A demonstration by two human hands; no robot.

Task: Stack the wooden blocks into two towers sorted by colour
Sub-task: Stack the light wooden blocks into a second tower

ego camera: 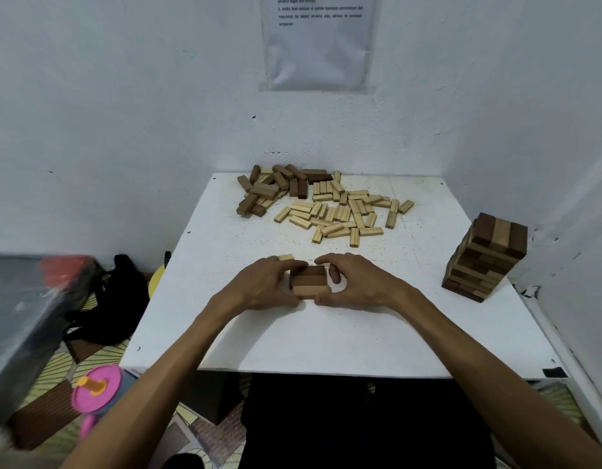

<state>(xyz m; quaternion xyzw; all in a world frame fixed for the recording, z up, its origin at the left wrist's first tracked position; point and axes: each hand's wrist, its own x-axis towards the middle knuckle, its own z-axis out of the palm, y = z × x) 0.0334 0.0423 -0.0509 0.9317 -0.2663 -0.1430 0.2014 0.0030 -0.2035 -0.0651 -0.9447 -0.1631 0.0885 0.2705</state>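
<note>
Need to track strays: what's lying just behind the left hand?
One light block shows behind the left hand, on the table; the hand covers its near edge and anything beneath.

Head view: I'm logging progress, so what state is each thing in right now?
Block row, two dark and one light, lying side by side between the hands.
Left hand, gripping the row's left end.
Right hand, gripping its right end.
Dark pile, loose, unstacked.
Light pile, loose, unstacked.
Tower, upright, mixed colours, layers slightly twisted.
</note>
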